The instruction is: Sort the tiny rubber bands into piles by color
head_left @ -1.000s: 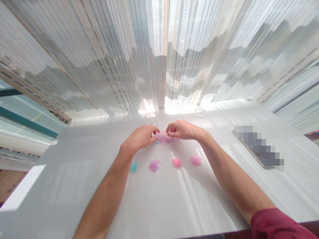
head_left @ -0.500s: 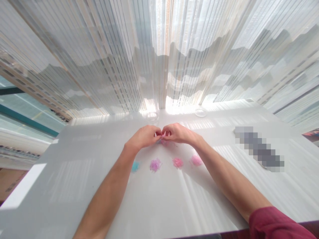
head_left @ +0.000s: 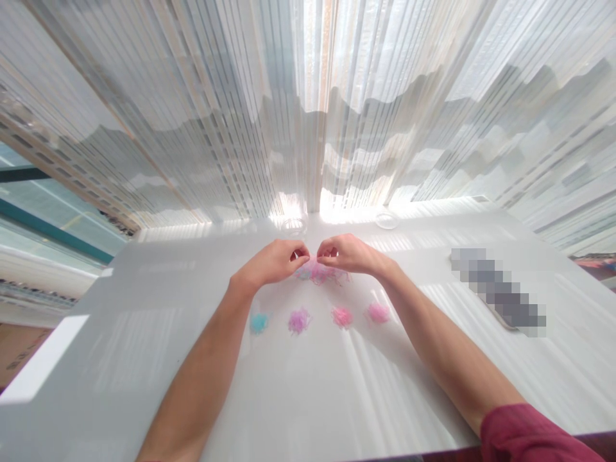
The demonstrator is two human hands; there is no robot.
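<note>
My left hand (head_left: 282, 258) and my right hand (head_left: 342, 253) face each other over a mixed pile (head_left: 323, 272) of thin pink, purple and pale blue strands, perhaps small rubber bands. The fingers of both are closed in a pinch, with a small gap between them. Anything they hold is too fine to tell from the pile behind. Closer to me lie separate small heaps in a row: a turquoise heap (head_left: 258, 322), a purple heap (head_left: 299, 321), a deep pink heap (head_left: 342, 316) and a light pink heap (head_left: 378, 312) beside my right forearm.
Two clear round dishes, a left dish (head_left: 293, 225) and a right dish (head_left: 386, 221), sit at the back of the white table (head_left: 289, 398). A blurred-out long object (head_left: 500, 292) lies to the right. Sheer striped curtains (head_left: 216, 128) hang behind the table.
My hands have drawn slightly apart, leaving a wider gap between the fingertips. More of the mixed pile shows beneath them. The heaps in the row have not moved.
</note>
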